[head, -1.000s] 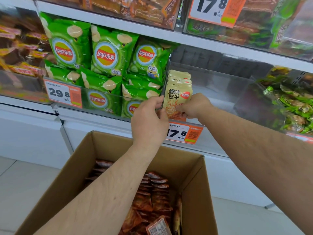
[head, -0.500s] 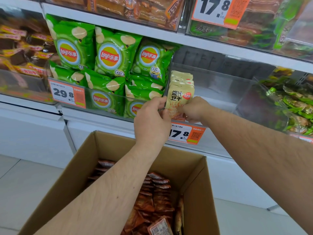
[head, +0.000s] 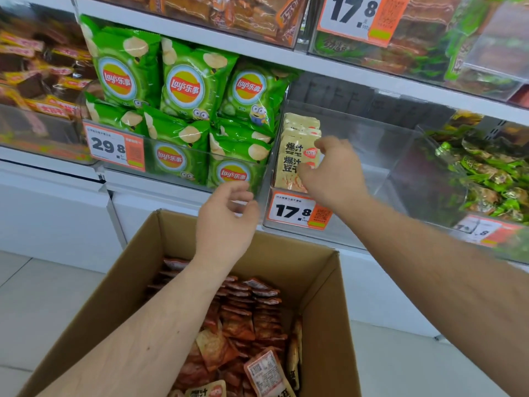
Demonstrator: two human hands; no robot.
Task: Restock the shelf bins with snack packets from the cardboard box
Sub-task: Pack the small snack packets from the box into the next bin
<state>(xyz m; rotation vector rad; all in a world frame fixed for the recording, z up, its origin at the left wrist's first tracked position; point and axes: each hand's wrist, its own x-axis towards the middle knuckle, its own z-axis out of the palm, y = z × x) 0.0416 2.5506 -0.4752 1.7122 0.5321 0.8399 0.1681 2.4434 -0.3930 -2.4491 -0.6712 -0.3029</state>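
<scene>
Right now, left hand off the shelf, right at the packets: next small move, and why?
Probably lower the left hand into the cardboard box for more packets. It hangs empty with loose fingers above the box, while the right hand steadies the beige packets standing at the left end of a clear bin that is otherwise mostly bare.

A shop: white shelves [head: 257,57] carry clear plastic bins [head: 372,144] of green crisp bags [head: 186,87], with orange-and-white price tags [head: 297,210] on their front edges.
</scene>
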